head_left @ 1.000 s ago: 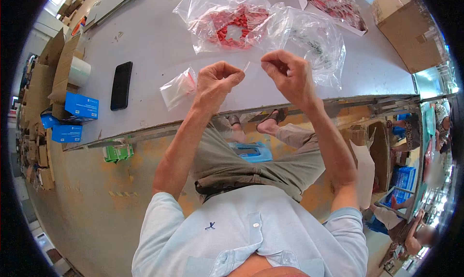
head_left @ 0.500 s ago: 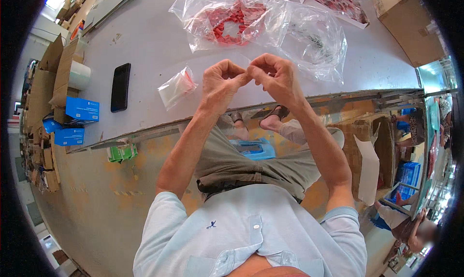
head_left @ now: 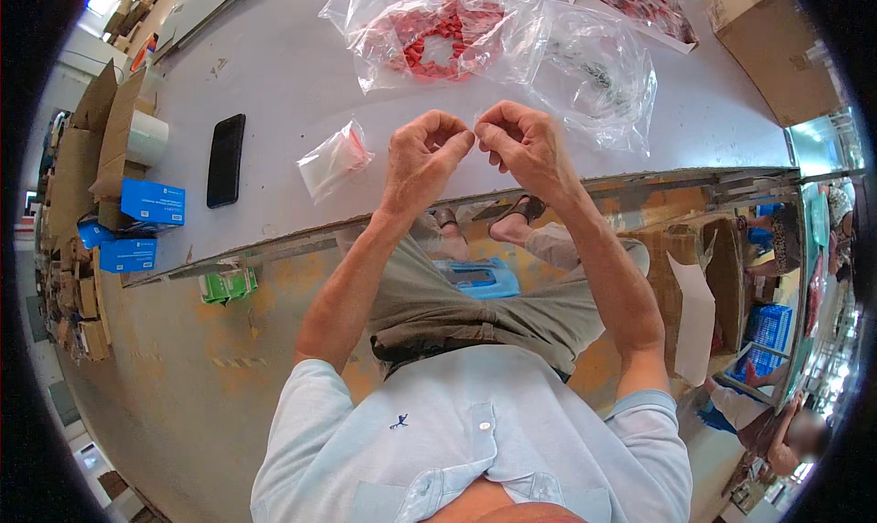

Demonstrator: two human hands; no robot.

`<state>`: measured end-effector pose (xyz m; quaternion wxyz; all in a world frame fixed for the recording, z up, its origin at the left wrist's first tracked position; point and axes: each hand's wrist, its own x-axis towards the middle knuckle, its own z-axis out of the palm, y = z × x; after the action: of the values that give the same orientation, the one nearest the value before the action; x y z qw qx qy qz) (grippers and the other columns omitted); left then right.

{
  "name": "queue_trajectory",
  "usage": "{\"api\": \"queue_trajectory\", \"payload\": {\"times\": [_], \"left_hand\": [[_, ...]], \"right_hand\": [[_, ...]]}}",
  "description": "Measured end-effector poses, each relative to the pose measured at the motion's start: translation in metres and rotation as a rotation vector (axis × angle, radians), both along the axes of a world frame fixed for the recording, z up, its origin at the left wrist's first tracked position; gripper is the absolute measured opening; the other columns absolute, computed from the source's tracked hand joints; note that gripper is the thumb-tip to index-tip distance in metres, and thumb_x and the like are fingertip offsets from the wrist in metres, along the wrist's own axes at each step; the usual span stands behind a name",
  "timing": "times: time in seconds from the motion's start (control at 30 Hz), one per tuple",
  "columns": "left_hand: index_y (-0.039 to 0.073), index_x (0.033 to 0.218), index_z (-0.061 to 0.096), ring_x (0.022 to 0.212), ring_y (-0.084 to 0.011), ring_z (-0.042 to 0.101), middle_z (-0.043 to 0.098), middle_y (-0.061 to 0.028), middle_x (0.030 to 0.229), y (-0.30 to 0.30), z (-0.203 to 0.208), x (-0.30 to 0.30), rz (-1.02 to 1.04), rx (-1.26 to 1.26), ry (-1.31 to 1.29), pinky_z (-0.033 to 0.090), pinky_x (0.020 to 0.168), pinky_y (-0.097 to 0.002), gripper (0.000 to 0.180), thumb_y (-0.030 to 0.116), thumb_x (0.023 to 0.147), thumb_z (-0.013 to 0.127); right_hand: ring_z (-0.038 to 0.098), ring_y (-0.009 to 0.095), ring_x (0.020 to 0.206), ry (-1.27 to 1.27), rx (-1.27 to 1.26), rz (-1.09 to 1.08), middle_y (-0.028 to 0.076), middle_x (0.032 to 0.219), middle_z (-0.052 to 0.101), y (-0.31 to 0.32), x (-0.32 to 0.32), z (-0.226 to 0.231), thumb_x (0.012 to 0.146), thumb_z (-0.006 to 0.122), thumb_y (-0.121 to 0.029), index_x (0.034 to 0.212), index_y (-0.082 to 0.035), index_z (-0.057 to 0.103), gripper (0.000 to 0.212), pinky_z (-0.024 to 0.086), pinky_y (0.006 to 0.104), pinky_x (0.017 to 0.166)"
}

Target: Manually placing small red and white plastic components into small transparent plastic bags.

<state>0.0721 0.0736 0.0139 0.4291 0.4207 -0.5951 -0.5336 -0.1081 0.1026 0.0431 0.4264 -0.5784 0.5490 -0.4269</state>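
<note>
Both hands are raised over the table's near edge, fingertips almost touching. My left hand [head_left: 426, 158] is closed in a pinch of thumb and forefinger. Facing it, my right hand [head_left: 521, 148] pinches the same way, its other fingers curled. Whatever they hold is too small or too clear to make out. Just beyond them lies a clear plastic bag with red parts [head_left: 445, 41]. To its right is a clear bag with small dark metallic-looking pieces [head_left: 598, 73]. A stack of small clear bags with a red strip [head_left: 336, 161] lies left of my left hand.
A black phone [head_left: 226, 161] lies on the grey table [head_left: 283, 75]. Blue boxes [head_left: 151, 203] and an opened carton [head_left: 111, 148] stand at the left edge. A cardboard box [head_left: 775, 48] is at the far right. Another person [head_left: 772, 441] sits at lower right.
My fingertips have drawn slightly apart, leaving a small gap between the two pinches. The bags and the phone stay where they were on the table.
</note>
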Motion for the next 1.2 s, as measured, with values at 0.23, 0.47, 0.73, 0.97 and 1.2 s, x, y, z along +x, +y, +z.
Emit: {"api": "queue_trajectory", "payload": {"times": [0.23,0.47,0.73,0.97,1.2], "left_hand": [[-0.002,0.093,0.070,0.069,-0.0087,0.062,0.070,-0.0053,0.076,0.003,0.006,-0.007,0.054,-0.075,-0.108,0.050,0.063,-0.0267,0.015,0.012,0.093,0.069],[-0.003,0.090,0.070,0.068,-0.0109,0.063,0.070,-0.0070,0.075,0.002,0.003,-0.007,0.037,-0.130,-0.126,0.051,0.063,-0.0290,0.016,0.013,0.093,0.069],[-0.003,0.094,0.069,0.067,-0.0131,0.063,0.069,-0.0089,0.082,0.002,0.001,-0.010,0.043,-0.421,-0.280,0.052,0.062,-0.0292,0.009,0.006,0.092,0.071],[-0.001,0.090,0.064,0.068,-0.0307,0.064,0.063,-0.0149,0.083,0.006,-0.002,-0.018,0.092,-0.531,-0.321,0.051,0.062,-0.0404,0.008,0.002,0.085,0.069],[0.000,0.089,0.064,0.066,-0.0195,0.062,0.064,-0.0100,0.081,0.000,-0.010,-0.023,0.267,-0.491,-0.206,0.051,0.062,-0.0336,0.008,0.004,0.089,0.071]], "right_hand": [[0.063,0.009,0.064,-0.023,-0.007,-0.037,0.006,0.078,0.070,0.002,0.005,0.001,0.098,0.067,-0.022,0.096,0.001,0.071,0.024,0.052,0.0252,0.053],[0.064,0.008,0.065,-0.036,0.116,0.058,0.002,0.079,0.067,-0.004,-0.001,0.005,0.102,0.057,-0.016,0.097,0.000,0.068,0.019,0.052,0.0233,0.052],[0.064,0.022,0.059,0.253,-0.121,-0.004,0.016,0.069,0.065,-0.005,-0.002,-0.009,0.092,0.061,-0.012,0.092,0.004,0.066,0.017,0.052,0.0365,0.058],[0.061,0.025,0.060,0.300,-0.167,-0.063,0.018,0.069,0.064,-0.005,0.000,-0.008,0.086,0.063,-0.013,0.086,0.003,0.065,0.016,0.050,0.0383,0.060],[0.059,0.020,0.060,0.340,-0.184,-0.157,0.014,0.068,0.064,-0.006,-0.008,-0.008,0.084,0.066,-0.019,0.084,0.002,0.066,0.020,0.050,0.0358,0.060]]}}
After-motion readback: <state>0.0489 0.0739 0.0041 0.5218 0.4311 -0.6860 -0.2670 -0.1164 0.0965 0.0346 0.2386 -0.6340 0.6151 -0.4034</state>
